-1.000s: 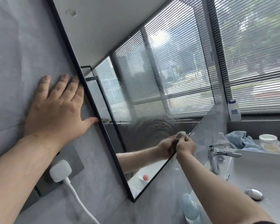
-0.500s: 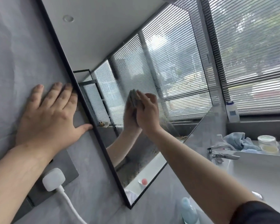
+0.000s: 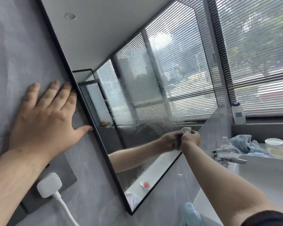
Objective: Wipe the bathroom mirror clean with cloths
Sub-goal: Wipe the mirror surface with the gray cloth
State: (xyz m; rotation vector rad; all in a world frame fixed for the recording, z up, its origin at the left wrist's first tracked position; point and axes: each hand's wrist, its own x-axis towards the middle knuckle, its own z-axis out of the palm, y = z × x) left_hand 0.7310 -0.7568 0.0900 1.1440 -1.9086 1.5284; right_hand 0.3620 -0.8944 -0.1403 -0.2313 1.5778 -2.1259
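A black-framed mirror (image 3: 153,62) hangs on the grey wall and reflects the window blinds. Misty wipe streaks cover its middle and lower glass. My right hand (image 3: 190,138) grips a small grey-white cloth (image 3: 186,129) and presses it against the glass close to the mirror's lower right edge. My left hand (image 3: 44,121) lies flat on the wall left of the frame, fingers spread, thumb tip touching the frame.
A white plug (image 3: 49,184) with its cable sits in a dark socket plate below my left hand. To the right are a chrome tap (image 3: 227,156), a white basin (image 3: 265,176), a blue towel (image 3: 245,145), a lidded jar (image 3: 275,146) and a white bottle (image 3: 238,112). A blue bottle (image 3: 189,214) stands low by the wall.
My right hand swept up to the middle of the glass with the cloth, then came back down to the lower right edge. My left hand stayed on the wall.
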